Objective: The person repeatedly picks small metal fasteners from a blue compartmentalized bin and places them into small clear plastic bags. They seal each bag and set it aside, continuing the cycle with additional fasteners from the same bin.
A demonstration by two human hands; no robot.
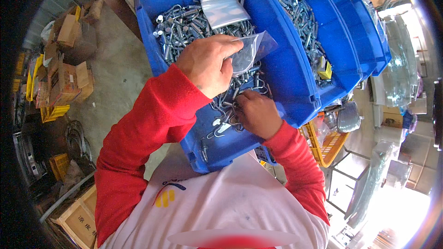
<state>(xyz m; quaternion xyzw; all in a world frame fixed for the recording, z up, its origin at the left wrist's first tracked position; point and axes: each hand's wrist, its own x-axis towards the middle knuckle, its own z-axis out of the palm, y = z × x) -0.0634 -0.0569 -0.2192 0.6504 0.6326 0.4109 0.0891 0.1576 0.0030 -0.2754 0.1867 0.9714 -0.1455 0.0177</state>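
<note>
A large blue plastic bin (pixel 286 71) in front of me is full of silver metal hooks and bolts (pixel 184 25). My left hand (pixel 210 62) holds a small clear plastic bag (pixel 251 50) above the pile. Lower in the same bin, my right hand (pixel 258 113) is closed on several metal hooks (pixel 226 110). Both sleeves are red. Another clear plastic bag (pixel 224 7) lies on top of the hardware at the far end of the bin.
A second blue bin (pixel 339 41) to the right holds more metal parts and a small yellow box (pixel 325 70). A yellow crate (pixel 330 145) sits lower right. Cardboard boxes (pixel 69 74) and a wooden crate (pixel 80 219) stand on the concrete floor at left.
</note>
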